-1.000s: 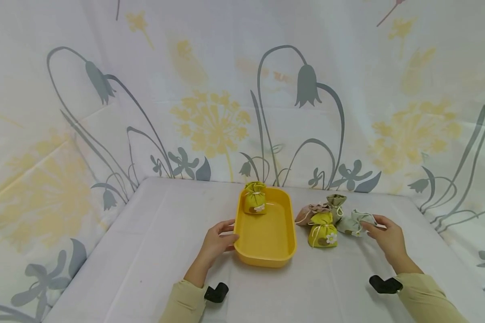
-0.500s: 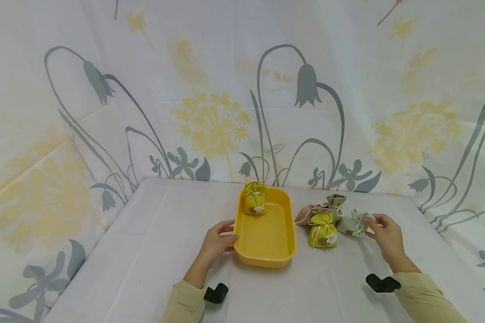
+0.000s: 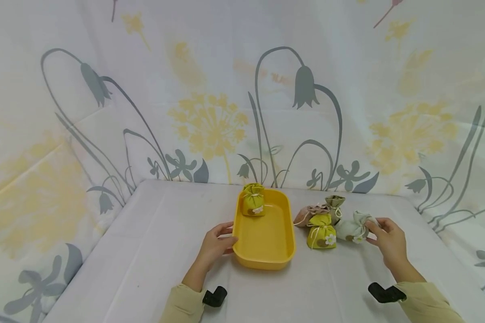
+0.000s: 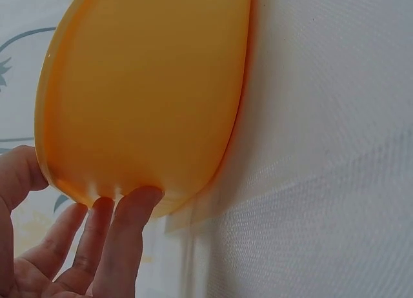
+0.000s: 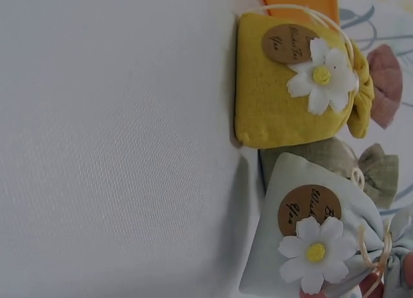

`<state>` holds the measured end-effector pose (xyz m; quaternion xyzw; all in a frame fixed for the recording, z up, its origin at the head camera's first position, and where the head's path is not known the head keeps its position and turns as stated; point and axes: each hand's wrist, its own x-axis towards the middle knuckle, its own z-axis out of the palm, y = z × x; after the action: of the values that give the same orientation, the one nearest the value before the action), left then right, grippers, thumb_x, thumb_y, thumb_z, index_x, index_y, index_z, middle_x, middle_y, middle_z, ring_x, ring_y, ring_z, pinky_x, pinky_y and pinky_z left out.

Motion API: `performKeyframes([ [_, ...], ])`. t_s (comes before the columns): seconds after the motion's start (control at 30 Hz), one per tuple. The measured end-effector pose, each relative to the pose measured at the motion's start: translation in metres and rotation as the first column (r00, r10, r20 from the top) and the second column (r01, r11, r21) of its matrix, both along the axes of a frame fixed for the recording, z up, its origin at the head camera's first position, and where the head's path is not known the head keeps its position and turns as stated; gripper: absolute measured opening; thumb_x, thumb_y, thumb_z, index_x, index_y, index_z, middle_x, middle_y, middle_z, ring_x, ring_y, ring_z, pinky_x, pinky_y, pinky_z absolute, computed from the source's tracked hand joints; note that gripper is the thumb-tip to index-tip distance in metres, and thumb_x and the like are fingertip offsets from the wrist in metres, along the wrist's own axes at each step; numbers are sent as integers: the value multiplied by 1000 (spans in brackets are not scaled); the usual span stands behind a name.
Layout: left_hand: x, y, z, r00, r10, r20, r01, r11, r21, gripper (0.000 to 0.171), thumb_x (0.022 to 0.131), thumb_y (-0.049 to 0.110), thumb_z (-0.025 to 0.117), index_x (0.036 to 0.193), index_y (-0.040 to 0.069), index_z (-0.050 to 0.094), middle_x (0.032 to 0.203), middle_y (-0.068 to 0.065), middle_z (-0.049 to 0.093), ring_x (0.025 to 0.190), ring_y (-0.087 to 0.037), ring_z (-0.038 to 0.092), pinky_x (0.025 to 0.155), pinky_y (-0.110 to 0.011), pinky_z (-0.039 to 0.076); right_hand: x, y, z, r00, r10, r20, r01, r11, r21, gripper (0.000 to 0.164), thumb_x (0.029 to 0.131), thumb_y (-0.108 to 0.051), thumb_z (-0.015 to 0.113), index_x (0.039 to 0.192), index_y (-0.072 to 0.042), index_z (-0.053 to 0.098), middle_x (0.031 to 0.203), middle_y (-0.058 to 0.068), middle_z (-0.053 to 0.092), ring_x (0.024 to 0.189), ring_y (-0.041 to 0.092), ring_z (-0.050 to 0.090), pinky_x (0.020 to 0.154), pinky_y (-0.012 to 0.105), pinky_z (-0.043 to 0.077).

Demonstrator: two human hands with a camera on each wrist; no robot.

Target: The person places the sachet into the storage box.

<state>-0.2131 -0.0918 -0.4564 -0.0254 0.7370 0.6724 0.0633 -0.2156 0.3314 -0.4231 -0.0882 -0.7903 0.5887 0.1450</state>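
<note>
My left hand (image 3: 216, 244) grips the left side of a yellow plastic tray (image 3: 264, 264), its thumb at the rim and several fingers against the outer wall (image 4: 148, 104). Inside the tray's far left corner sits a yellow-green drawstring pouch (image 3: 253, 202) with a white flower. To the right, my right hand (image 3: 391, 242) pinches the gathered neck of a pale grey-green drawstring pouch (image 3: 349, 229). In the right wrist view this pouch (image 5: 271, 246) shows a brown round label and a white flower; only fingertips (image 5: 371, 285) appear at its neck.
Beside the held pouch stand another yellow-green pouch (image 3: 321, 235), a dusty pink pouch (image 3: 305, 215) and an olive-grey pouch (image 3: 334, 208), close together. A white cloth covers the table (image 3: 153, 260). A flower-printed curtain (image 3: 226, 89) rises behind it.
The right hand has shifted its hold on the pale pouch's neck, and the pouch now stands more upright. The left hand and the tray stay in place; the head view shifts slightly.
</note>
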Motion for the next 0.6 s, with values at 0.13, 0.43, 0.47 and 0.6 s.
performKeyframes([
  [0.13,1,0,0,1000,-3,-6,3,1000,6,52,84,8,67,132,2,49,120,-18,54,94,-25,61,70,-35,56,7,-3,4,1000,-10,-5,10,1000,-2,24,92,-18,58,97,4,54,82,-14,55,75,-5,57,61,23,55],
  [0.43,0,0,-2,1000,3,-13,-3,1000,4,51,84,8,66,132,2,50,120,-18,54,94,-25,62,69,-35,56,19,-9,13,999,-27,-31,27,1000,10,23,92,-20,58,97,2,56,82,-15,56,75,-5,58,61,23,55],
  [0.47,0,0,-2,1000,1,-16,-1,1000,5,51,84,8,66,132,2,50,121,-19,54,94,-25,62,69,-35,56,21,-10,13,999,-30,-30,30,1000,-2,23,92,-19,58,97,3,56,82,-15,57,75,-5,58,61,23,55],
  [0.6,2,0,2,1000,-11,-13,11,1000,15,51,84,7,65,132,1,49,121,-21,53,95,-25,61,69,-35,56,29,-15,17,998,-47,-38,46,999,-27,19,91,-16,60,95,2,58,81,-16,58,74,-5,59,60,21,55],
])
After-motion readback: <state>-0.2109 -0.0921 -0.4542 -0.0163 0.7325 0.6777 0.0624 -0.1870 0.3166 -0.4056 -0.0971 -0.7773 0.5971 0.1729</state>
